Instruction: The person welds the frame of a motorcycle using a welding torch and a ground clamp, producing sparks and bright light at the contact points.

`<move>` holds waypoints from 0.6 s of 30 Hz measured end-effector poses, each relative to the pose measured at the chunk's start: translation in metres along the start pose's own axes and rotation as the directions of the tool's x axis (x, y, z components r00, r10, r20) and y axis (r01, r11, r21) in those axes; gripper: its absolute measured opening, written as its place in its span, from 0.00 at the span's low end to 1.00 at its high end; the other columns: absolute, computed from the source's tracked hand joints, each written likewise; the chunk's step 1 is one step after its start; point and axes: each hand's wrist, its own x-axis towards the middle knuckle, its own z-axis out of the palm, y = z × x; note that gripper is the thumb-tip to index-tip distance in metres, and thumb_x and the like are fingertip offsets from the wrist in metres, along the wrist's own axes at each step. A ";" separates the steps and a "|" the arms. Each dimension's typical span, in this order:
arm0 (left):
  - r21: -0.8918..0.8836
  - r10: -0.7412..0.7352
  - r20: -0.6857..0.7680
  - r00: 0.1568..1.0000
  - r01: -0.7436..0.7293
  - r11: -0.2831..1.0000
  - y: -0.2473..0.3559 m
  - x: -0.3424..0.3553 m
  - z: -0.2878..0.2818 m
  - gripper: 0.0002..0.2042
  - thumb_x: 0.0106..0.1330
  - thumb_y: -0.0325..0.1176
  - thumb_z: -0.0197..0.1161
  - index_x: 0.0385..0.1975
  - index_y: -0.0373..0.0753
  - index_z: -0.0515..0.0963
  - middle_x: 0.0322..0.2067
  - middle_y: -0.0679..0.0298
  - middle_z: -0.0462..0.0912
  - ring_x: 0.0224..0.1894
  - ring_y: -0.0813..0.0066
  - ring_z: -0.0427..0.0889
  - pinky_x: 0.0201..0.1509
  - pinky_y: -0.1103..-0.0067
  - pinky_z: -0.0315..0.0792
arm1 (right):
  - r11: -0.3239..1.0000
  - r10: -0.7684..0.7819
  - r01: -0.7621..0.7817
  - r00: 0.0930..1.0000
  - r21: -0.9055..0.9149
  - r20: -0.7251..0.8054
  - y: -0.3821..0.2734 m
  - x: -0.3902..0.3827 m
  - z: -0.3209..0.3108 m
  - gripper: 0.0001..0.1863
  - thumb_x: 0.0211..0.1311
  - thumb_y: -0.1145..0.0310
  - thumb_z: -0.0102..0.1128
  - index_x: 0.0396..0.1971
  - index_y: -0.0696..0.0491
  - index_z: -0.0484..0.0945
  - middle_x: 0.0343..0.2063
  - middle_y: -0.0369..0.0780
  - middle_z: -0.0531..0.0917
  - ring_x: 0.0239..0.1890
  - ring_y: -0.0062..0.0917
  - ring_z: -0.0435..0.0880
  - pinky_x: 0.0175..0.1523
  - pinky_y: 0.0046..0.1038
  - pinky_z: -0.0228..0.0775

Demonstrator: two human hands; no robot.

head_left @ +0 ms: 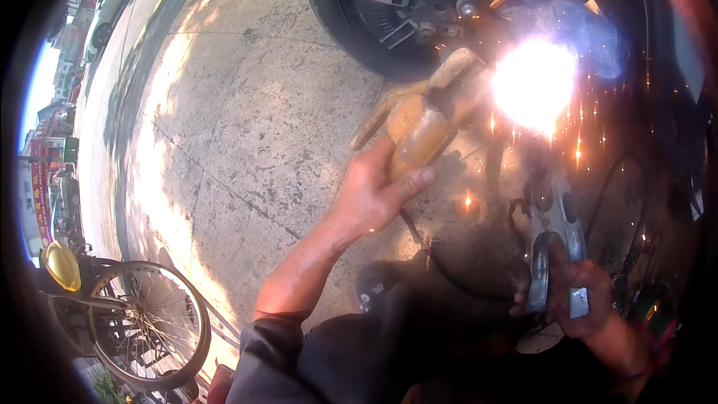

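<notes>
My left hand (376,183) is closed round a worn, yellow-brown welding electrode holder (422,138), its jaws tilted up to the right. Just beyond the jaws burns a blinding welding arc (535,84), with sparks falling below it. The glare hides the electrode tip and the spot being welded. My right hand (587,288) grips silver pliers (550,217) by their two handles, below the arc. Glare and smoke hide the pliers' jaws and whatever they may hold. Close behind the holder stands the dark wheel (336,22) of a vehicle, perhaps a motorcycle.
Concrete ground (247,120) stretches to the left, with sunlit patches. A bicycle wheel (149,325) stands at the lower left, beside a yellow rounded object (61,265). A dark cable (452,280) lies near my legs. Smoke (598,37) drifts at the upper right.
</notes>
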 end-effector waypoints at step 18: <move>-0.111 0.061 -0.143 0.988 -0.077 0.991 -0.010 0.000 0.001 0.21 0.61 0.42 0.67 0.42 0.31 0.72 0.25 0.67 0.74 0.23 0.82 0.71 0.26 0.83 0.67 | 0.987 0.095 -0.105 0.992 -0.122 -0.082 -0.012 0.003 0.015 0.26 0.57 0.66 0.58 0.53 0.64 0.64 0.40 0.49 0.80 0.44 0.34 0.81 0.53 0.39 0.75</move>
